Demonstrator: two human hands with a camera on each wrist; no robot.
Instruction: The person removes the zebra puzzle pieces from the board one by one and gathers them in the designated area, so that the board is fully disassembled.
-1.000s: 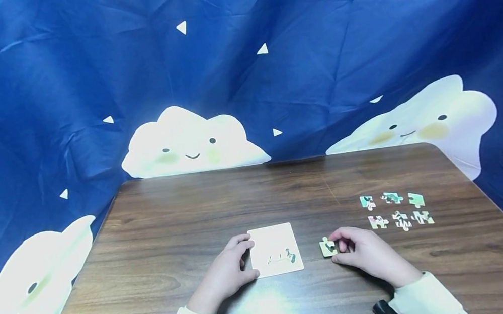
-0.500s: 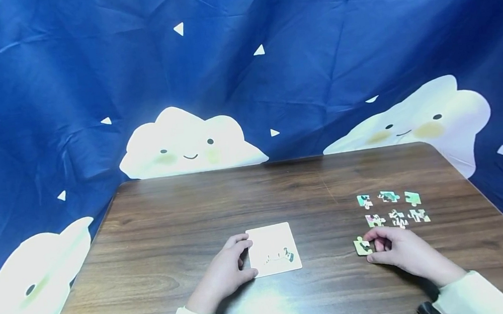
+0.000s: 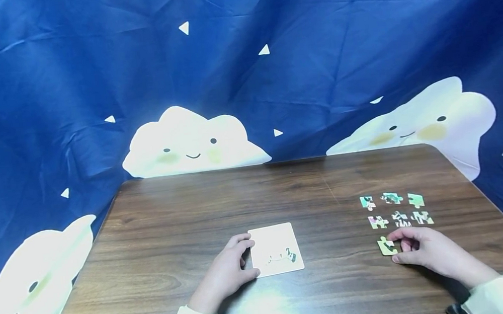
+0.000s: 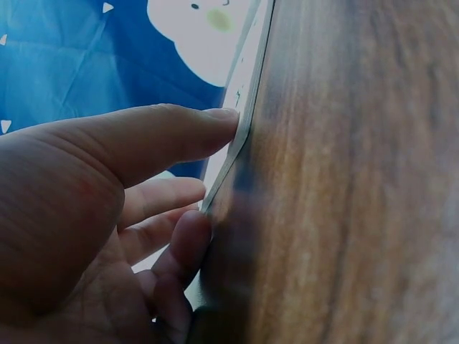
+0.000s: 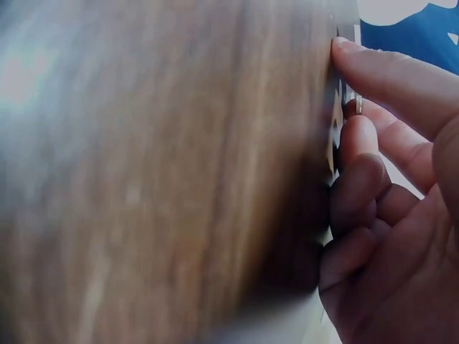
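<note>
We pinched a puzzle piece [image 3: 386, 246] in our right hand [image 3: 424, 252], low on the counter [image 3: 184, 209], just under six laid-out pieces [image 3: 395, 210]. Our left hand [image 3: 224, 275] gripped the board [image 3: 275, 249] by its edge, likely steadying it.

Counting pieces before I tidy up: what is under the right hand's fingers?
One yellow-green puzzle piece shows at the right hand fingertips, flat on the wooden table. Whatever lies beneath the palm is covered.

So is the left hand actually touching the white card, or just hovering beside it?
Touching. In the left wrist view the left hand has its fingertips pressed against the edge of the white card; the head view agrees.
</note>
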